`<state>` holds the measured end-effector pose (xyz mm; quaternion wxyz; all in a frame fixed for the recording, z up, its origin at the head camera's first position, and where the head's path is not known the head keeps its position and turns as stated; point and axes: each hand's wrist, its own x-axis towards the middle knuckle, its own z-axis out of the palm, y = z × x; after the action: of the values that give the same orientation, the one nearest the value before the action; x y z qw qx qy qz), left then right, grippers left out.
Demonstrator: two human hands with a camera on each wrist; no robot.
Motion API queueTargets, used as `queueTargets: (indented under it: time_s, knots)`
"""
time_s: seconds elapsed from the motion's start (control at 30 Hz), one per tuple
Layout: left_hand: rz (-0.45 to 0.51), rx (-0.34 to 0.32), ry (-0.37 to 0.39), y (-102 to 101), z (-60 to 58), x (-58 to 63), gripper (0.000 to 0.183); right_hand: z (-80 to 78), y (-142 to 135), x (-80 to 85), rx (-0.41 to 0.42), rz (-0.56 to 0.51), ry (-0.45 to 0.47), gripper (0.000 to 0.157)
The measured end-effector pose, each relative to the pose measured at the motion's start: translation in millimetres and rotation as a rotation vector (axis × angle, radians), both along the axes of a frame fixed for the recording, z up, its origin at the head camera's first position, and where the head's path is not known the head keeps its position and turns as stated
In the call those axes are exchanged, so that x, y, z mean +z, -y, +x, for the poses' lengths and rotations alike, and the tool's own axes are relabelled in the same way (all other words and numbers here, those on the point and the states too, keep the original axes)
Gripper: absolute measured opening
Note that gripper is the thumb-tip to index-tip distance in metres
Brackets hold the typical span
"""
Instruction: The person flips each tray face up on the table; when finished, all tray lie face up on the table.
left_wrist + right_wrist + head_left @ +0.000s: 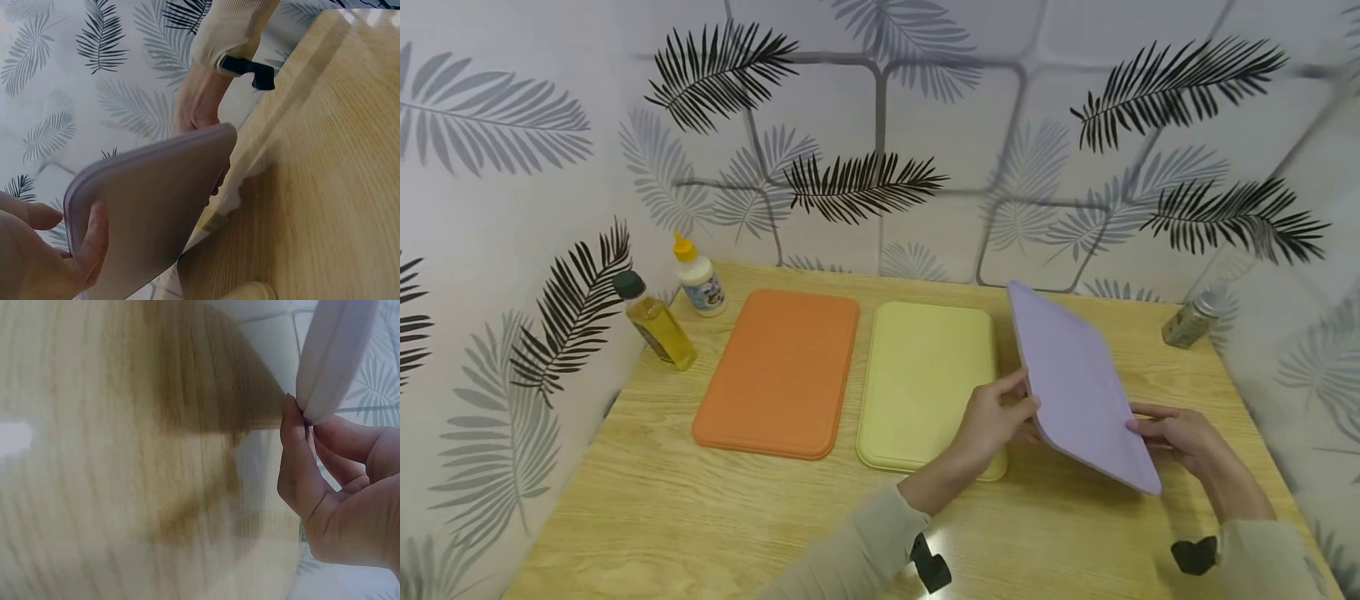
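Observation:
A thin purple rectangular board (1078, 387) with rounded corners is held tilted over the right part of the table, its left edge raised higher than its right. My left hand (996, 417) pinches the left edge, thumb on the upper face and fingers underneath, as the left wrist view confirms on the board (150, 194). On the opposite edge, my right hand (1176, 437) grips between thumb and fingers; the right wrist view has the hand (344, 494) at the board's lower edge. Just left of it lies a yellow board (928, 375), partly covered by my left hand.
An orange board (782, 371) lies flat left of the yellow one. At the far left stand a yellow oil bottle (662, 329) with a dark cap and a white bottle (702, 283) with a yellow nozzle. A small shaker jar (1191, 321) stands at the back right, near the leaf-patterned wall.

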<state>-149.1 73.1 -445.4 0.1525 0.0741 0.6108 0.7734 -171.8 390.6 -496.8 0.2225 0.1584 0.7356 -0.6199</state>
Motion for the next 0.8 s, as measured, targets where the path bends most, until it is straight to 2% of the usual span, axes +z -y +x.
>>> queueTargets:
  time_s: [0.2,0.43,0.53,0.63,0.8]
  knots:
    - [-0.049,-0.034,0.051,5.8,-16.4,-2.9,0.059,7.3,0.8,-1.3,-0.001,0.015,-0.006,0.018]
    - [-0.032,-0.074,0.191,11.6,-35.0,-7.6,0.071,18.7,0.0,-1.4,0.003,0.031,-0.021,0.021]
    - [-0.039,-0.096,0.219,15.8,-38.6,-8.0,0.073,23.8,-1.6,-3.6,-0.007,0.014,-0.032,0.02]
    - [-0.084,-0.123,0.234,19.2,-40.8,-8.6,0.072,29.6,-2.9,-5.2,-0.023,-0.008,-0.046,0.024]
    - [-0.153,-0.169,0.231,20.8,-44.6,-7.8,0.069,39.1,-4.4,-7.0,-0.057,-0.05,-0.06,0.029]
